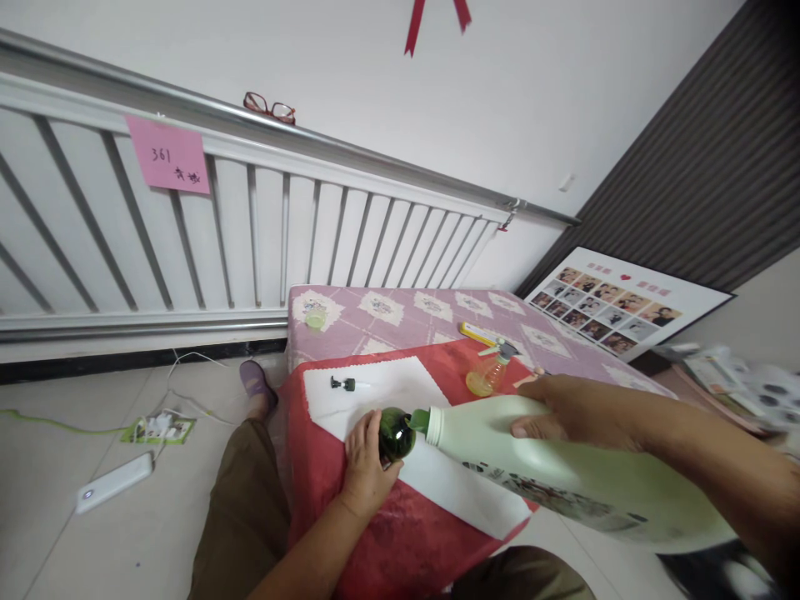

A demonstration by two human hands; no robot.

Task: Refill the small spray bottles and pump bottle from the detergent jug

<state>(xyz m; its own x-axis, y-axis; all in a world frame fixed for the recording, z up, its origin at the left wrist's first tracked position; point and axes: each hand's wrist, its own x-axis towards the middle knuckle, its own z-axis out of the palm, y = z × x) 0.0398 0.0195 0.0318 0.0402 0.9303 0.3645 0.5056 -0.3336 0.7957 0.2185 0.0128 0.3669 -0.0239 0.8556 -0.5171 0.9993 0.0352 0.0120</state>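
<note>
My left hand [364, 462] is wrapped round a small dark green bottle [396, 433] on the covered table. With my right hand [556, 408] I grip a large pale green jug [562, 467], tilted so that its green spout [421, 421] meets the mouth of the small bottle. Whether liquid is flowing I cannot make out. A dark pump top [343, 383] lies on the white cloth just beyond my left hand. Farther right stands a clear spray bottle [489, 372] with yellowish liquid in it.
A purple patterned cover [431, 308] and a red cloth [387, 542] lie over the table. A small pale green cap [315, 318] and a yellow box [478, 335] sit toward the back. The white radiator [250, 225] stands behind. A power strip [159, 429] lies on the floor.
</note>
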